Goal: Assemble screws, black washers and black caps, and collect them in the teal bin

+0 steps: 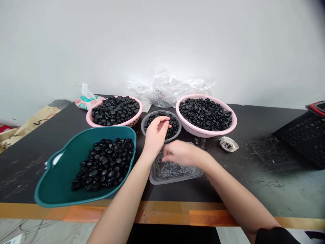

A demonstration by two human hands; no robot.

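Silvery thin metal pins (175, 172) lie jumbled, lower centre. The left hand (155, 133) pinches narrowly, the right hand (180, 152) curls, blurred; I cannot tell if either holds anything.

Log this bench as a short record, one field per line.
Left hand: over the round tub; grip unclear
Right hand: blurred, over the clear tray; grip unclear
Round tub contents: small black parts
Tray contents: thin metal pieces
Green tub: black caps, left of the tray
Left pink basket: black caps, heaped
Right pink basket: black ring-like parts, heaped
Back: clear plastic bags
Right side: pale roll, black crate
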